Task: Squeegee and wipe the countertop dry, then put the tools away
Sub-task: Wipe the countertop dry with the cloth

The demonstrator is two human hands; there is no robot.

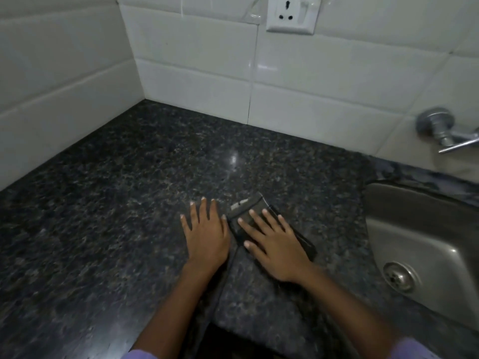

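A dark folded cloth (255, 216) lies flat on the speckled granite countertop (116, 203), pinned beneath the right hand (274, 244), whose straight, spread fingers press down on it. The left hand (206, 233) rests just beside it, palm down and fingers splayed on bare stone. A steel sink (425, 244) sits to the right, a wall tap (440, 129) above it, white tiles (194, 60) behind.

Two bare forearms come up from the bottom edge of the view, each ending in a bare hand, the left hand (207, 235) and the right hand (278, 251). No rings, watch or bracelets show on fingers or wrists. The fingernails are short and pale. Both forearms are uncovered up to a lilac sleeve: the left sleeve (141, 354), the right sleeve (412, 349).
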